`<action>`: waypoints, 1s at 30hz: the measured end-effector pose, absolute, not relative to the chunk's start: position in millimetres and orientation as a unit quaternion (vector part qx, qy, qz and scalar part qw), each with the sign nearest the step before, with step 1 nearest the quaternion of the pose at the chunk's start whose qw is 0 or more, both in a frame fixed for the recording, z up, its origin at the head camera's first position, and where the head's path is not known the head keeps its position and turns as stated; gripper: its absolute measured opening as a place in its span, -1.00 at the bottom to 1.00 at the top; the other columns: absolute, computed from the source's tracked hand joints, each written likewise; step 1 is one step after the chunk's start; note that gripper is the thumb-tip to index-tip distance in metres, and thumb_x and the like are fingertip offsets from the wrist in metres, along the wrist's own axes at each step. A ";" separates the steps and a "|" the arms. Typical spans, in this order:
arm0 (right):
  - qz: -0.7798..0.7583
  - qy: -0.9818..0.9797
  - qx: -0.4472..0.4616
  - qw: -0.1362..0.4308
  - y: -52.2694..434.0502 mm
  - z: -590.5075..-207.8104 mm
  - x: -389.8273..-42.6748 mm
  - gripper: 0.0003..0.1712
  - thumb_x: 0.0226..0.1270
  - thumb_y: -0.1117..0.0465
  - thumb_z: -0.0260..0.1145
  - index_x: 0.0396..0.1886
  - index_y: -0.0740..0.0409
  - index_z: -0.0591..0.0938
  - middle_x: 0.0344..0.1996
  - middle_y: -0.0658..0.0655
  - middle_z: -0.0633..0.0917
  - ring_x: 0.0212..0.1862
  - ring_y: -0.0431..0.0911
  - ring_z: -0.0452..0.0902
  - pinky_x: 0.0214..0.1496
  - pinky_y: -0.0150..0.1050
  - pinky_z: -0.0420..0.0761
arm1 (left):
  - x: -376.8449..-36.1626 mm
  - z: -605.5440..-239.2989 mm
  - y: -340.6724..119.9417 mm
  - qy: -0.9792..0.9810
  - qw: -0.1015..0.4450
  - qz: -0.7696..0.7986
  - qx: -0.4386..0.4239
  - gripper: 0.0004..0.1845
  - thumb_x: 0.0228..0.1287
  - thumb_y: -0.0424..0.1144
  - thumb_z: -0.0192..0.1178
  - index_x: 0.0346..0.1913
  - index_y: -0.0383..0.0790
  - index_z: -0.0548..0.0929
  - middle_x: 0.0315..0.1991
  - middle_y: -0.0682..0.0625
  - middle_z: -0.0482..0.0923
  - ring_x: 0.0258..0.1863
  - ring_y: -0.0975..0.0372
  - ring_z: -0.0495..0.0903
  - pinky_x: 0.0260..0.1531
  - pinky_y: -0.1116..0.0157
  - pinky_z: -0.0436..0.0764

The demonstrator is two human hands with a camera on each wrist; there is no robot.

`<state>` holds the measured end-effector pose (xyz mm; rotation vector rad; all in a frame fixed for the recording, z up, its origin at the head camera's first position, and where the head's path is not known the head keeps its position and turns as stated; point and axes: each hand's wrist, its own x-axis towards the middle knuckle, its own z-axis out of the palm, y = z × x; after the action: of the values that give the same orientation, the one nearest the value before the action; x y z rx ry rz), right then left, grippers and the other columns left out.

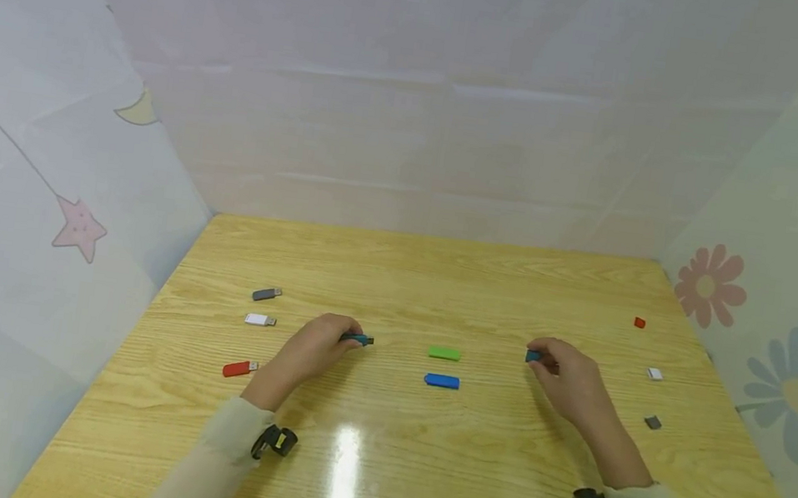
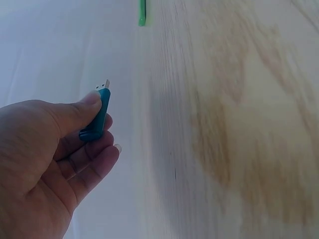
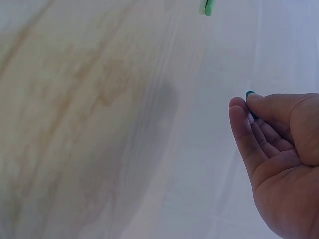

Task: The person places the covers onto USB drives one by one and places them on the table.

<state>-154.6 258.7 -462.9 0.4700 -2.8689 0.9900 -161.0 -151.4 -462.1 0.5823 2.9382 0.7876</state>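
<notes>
Between thumb and fingers my left hand (image 1: pixel 319 346) pinches a teal USB flash drive (image 2: pixel 99 115), its metal plug bare and pointing away from the palm. My right hand (image 1: pixel 569 381) holds a small teal cap (image 1: pixel 533 356) at the thumb and fingertips; in the right wrist view only a sliver of the cap (image 3: pixel 250 93) shows past the thumb. On the wooden table (image 1: pixel 415 470), between the two hands, lie a green USB flash drive (image 1: pixel 444 353) and, nearer to me, a blue one (image 1: pixel 442 381). Both hands are held apart, left and right of this pair.
Left of my left hand lie uncapped grey (image 1: pixel 266 294), white (image 1: pixel 259 320) and red (image 1: pixel 239 368) flash drives. At the table's right side are red (image 1: pixel 640 323), white (image 1: pixel 655 374) and grey (image 1: pixel 653 422) caps. Printed sheets wall in the back and both sides.
</notes>
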 end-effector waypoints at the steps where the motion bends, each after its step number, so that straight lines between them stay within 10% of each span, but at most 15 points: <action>1: 0.323 -0.933 0.153 0.035 257.8 -463.0 -154.6 -0.73 0.45 0.35 0.29 0.09 0.32 0.61 -0.12 0.25 0.73 -0.11 0.18 0.70 -0.06 0.12 0.69 | -161.1 -462.2 -150.2 0.948 0.021 0.254 0.192 -0.93 0.42 -0.25 0.29 -0.15 -0.15 0.71 -0.22 0.05 0.70 -0.24 0.26 0.62 -0.20 0.25 0.64; 30: 0.332 -0.926 0.178 0.033 225.9 -465.7 -157.4 -0.76 0.41 0.37 0.34 0.03 0.30 0.66 -0.13 0.19 0.73 -0.13 0.06 0.69 -0.07 0.02 0.71 | -163.6 -459.1 -112.9 0.937 0.046 0.259 0.229 -0.82 0.46 -0.19 0.25 -0.03 -0.18 0.71 -0.14 0.01 0.72 -0.14 0.19 0.66 -0.11 0.22 0.66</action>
<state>-157.4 225.9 -465.7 0.5490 -2.8481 1.0221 -163.6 -112.9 -459.1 0.7004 2.8617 0.7896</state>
